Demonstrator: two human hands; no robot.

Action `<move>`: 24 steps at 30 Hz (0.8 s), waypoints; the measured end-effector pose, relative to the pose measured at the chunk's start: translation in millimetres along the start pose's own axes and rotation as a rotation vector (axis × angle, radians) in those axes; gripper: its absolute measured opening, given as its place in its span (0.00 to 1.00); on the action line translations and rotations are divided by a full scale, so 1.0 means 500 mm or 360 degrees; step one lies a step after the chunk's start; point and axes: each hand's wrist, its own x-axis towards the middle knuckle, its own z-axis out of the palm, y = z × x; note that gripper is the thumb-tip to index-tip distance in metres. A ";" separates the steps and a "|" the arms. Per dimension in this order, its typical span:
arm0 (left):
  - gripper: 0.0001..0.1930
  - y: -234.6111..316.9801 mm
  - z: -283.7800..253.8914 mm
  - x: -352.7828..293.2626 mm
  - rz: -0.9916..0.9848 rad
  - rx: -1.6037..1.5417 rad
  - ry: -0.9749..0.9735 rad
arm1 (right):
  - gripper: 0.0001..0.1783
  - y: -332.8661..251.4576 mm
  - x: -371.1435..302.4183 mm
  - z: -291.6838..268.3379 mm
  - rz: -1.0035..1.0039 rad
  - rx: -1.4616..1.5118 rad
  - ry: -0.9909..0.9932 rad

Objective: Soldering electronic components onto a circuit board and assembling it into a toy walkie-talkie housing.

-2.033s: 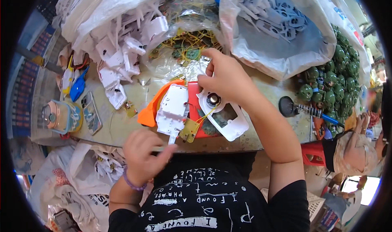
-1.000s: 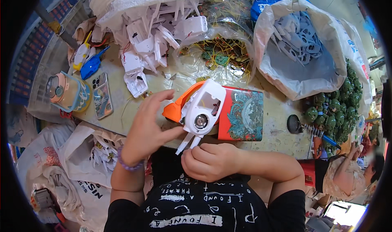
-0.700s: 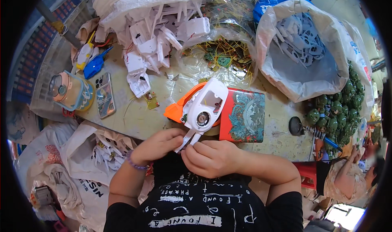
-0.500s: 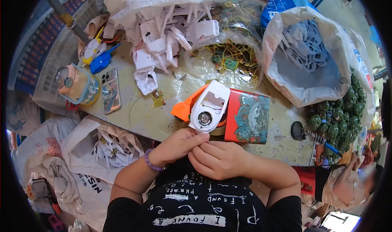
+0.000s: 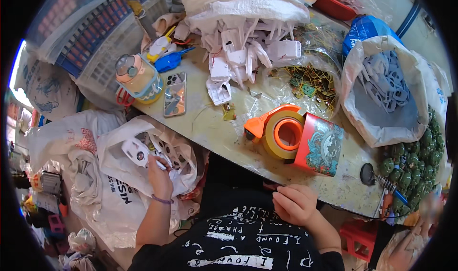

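Observation:
My left hand (image 5: 161, 175) reaches into the mouth of a white woven sack (image 5: 112, 144) at the left, below the table edge. Its fingers are closed on a white plastic housing (image 5: 135, 151) with a round lens, over other white parts inside. At the table's front edge, before my body, my right hand (image 5: 296, 205) has curled fingers; whether they hold anything is hidden. Nearest to it on the table are an orange tape dispenser (image 5: 260, 123) with a wide roll of tape (image 5: 272, 139) and a red box with a teal pattern (image 5: 324, 149).
White plastic housings (image 5: 236, 56) spill from a sack at the back. Wired circuit boards (image 5: 310, 82) lie in clear plastic. An open sack (image 5: 353, 108) holds pale parts; green round pieces (image 5: 412, 161) pile beside it. A phone (image 5: 175, 94) and bottle (image 5: 143, 82) stand left.
My left hand has carried the white housing from above the table's front edge down left to the sack. My hands have parted, and the view has turned left.

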 end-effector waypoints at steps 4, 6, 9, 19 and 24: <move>0.22 -0.045 -0.123 0.094 -0.0807 0.0424 -0.0268 | 0.17 -0.015 -0.044 0.009 0.0159 0.0029 -0.0046; 0.21 -0.018 -0.158 0.121 -0.0880 0.1494 -0.0775 | 0.17 -0.020 -0.058 0.011 0.0209 0.0028 -0.0063; 0.19 0.066 -0.140 0.166 0.0318 0.2768 -0.0906 | 0.16 -0.027 -0.067 0.012 0.0259 0.0042 -0.0004; 0.52 0.303 0.210 0.444 0.1295 0.1172 -0.0453 | 0.16 -0.052 -0.061 0.009 0.0259 0.0061 0.0012; 0.56 0.306 0.228 0.421 0.1153 0.0861 -0.0672 | 0.15 -0.050 -0.074 0.004 0.0395 0.0060 0.0031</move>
